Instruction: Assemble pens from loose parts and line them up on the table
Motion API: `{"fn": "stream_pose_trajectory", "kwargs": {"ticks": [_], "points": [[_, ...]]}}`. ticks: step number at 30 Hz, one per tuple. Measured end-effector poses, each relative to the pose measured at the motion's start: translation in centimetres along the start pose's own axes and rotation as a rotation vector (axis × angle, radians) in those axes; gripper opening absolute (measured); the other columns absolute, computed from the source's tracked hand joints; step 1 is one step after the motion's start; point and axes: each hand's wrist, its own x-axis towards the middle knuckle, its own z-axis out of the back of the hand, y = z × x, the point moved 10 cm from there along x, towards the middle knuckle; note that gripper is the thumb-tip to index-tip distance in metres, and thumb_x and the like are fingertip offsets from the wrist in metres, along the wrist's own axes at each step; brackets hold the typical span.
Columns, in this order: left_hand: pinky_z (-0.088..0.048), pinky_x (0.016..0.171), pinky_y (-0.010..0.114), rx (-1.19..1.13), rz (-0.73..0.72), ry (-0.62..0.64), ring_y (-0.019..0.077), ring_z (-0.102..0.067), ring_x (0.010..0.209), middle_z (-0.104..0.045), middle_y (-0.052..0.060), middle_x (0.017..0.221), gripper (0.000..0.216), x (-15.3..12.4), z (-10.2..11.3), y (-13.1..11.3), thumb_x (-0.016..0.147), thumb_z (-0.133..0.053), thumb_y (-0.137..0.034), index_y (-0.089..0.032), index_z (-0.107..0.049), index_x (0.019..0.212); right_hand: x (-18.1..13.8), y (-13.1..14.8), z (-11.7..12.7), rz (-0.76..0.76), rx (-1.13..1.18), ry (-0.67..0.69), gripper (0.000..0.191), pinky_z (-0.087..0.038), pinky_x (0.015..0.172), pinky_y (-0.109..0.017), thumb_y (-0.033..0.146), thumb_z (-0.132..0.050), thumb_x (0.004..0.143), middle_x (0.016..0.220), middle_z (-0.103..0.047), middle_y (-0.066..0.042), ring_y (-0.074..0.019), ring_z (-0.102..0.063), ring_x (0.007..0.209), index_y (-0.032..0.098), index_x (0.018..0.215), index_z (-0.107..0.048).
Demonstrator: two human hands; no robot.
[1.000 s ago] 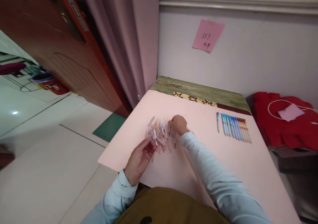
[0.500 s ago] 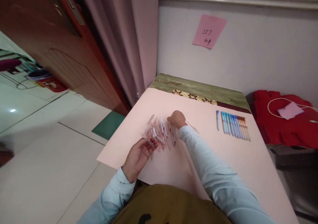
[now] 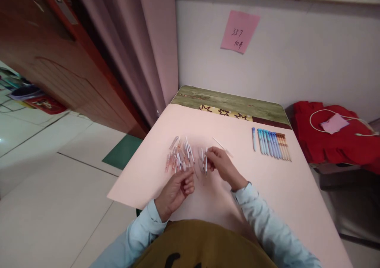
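My right hand (image 3: 221, 163) pinches a white pen refill (image 3: 206, 161), held upright with its dark tip down. Near it on the table, another refill (image 3: 202, 157) shows, partly beside the fingers. My left hand (image 3: 176, 191) is closed, thumb against forefinger, on a clear pen barrel (image 3: 186, 167) that is blurred and mostly covered by the fingers. Just beyond lies a loose pile of clear and pinkish pen barrels (image 3: 172, 155), with several white refills (image 3: 187, 147) on its right side.
Pens with blue and brown caps (image 3: 271, 143) lie in a row at the right, a single blue pen (image 3: 253, 139) beside them. A thin white stick (image 3: 219, 143) lies behind my right hand. Pale paper (image 3: 237, 212) covers the table. A red cloth (image 3: 314, 141) is farther right.
My right hand has come back toward my body and now holds up a refill. My left hand has drawn slightly off the pile, its fingers curled closed. The view has shifted a little.
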Motion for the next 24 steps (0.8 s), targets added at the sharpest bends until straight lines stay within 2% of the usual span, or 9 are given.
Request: {"fn": "stream_pose_trajectory", "kwargs": {"ticks": [2, 5, 7, 9, 13, 15, 19, 24], "points": [[-0.018, 0.040, 0.016, 0.121, 0.025, 0.011, 0.0024, -0.025, 0.044, -0.033, -0.009, 0.055, 0.028, 0.2, -0.3, 1.2, 0.075, -0.077, -0.029, -0.015, -0.053, 0.072, -1.8, -1.1, -2.2, -0.044, 0.097, 0.069, 0.020, -0.039, 0.040, -0.018, 0.039, -0.058, 0.077, 0.052, -0.059, 0.004, -0.0098, -0.052, 0.041, 0.020, 0.078, -0.051], [-0.010, 0.040, 0.017, 0.232, 0.024, 0.016, 0.0013, -0.020, 0.042, -0.031, -0.010, 0.053, 0.029, 0.3, -0.4, 2.2, 0.072, -0.080, -0.032, -0.014, -0.056, 0.074, -3.0, -1.9, -3.8, -0.053, 0.143, 0.087, 0.021, -0.038, 0.040, -0.018, 0.038, -0.062, 0.075, 0.047, -0.052, 0.008, -0.0084, -0.048, 0.039, 0.020, 0.078, -0.052], [-0.009, 0.040, 0.017, 0.238, 0.017, -0.023, 0.0007, -0.020, 0.041, -0.034, -0.010, 0.052, 0.032, 0.1, 0.1, 2.2, 0.068, -0.081, -0.031, -0.014, -0.054, 0.070, -3.1, -2.2, -4.1, -0.043, 0.134, 0.116, 0.024, -0.038, 0.042, -0.019, 0.041, -0.063, 0.076, 0.048, -0.051, 0.008, -0.0083, -0.047, 0.040, 0.018, 0.078, -0.055], [-0.010, 0.039, 0.016, 0.208, -0.007, -0.087, -0.0001, -0.020, 0.040, -0.040, -0.009, 0.052, 0.036, -0.2, 0.9, 1.4, 0.065, -0.083, -0.030, -0.015, -0.050, 0.068, -2.7, -2.3, -3.2, -0.016, 0.074, 0.096, 0.028, -0.039, 0.043, -0.021, 0.045, -0.062, 0.078, 0.051, -0.053, 0.006, -0.0093, -0.048, 0.041, 0.017, 0.081, -0.059], [-0.013, 0.038, 0.015, 0.131, -0.144, -0.173, -0.0016, -0.020, 0.038, -0.045, -0.009, 0.055, 0.035, -1.1, 2.3, -1.9, 0.066, -0.082, -0.028, -0.016, -0.051, 0.075, -2.0, -1.5, 1.9, 0.129, -0.275, -0.202, 0.025, -0.043, 0.051, -0.024, 0.041, -0.056, 0.083, 0.065, -0.064, 0.000, -0.0131, -0.056, 0.052, 0.018, 0.084, -0.066], [-0.014, 0.036, 0.015, 0.109, -0.209, -0.179, -0.0018, -0.021, 0.038, -0.047, -0.009, 0.058, 0.034, -1.3, 2.7, -3.4, 0.067, -0.082, -0.027, -0.016, -0.051, 0.076, -1.8, -0.7, 3.0, 0.204, -0.481, -0.274, 0.021, -0.045, 0.058, -0.025, 0.035, -0.055, 0.083, 0.074, -0.068, -0.002, -0.0145, -0.060, 0.059, 0.019, 0.082, -0.068], [-0.016, 0.034, 0.014, 0.094, -0.252, -0.167, -0.0020, -0.023, 0.037, -0.051, -0.008, 0.061, 0.033, -1.2, 2.7, -4.6, 0.069, -0.081, -0.027, -0.016, -0.051, 0.078, -0.6, 0.7, 1.7, 0.272, -0.803, -0.262, 0.017, -0.043, 0.067, -0.025, 0.025, -0.055, 0.083, 0.083, -0.070, -0.003, -0.0155, -0.062, 0.071, 0.020, 0.086, -0.071], [-0.015, 0.033, 0.014, 0.071, -0.266, -0.175, -0.0019, -0.022, 0.036, -0.046, -0.010, 0.058, 0.036, -1.4, 2.6, -4.7, 0.068, -0.083, -0.025, -0.017, -0.051, 0.081, 2.4, 1.7, -1.3, 0.172, -1.040, -0.229, 0.022, -0.043, 0.068, -0.026, 0.032, -0.054, 0.088, 0.087, -0.072, -0.007, -0.0187, -0.065, 0.080, 0.020, 0.088, -0.072]]}}
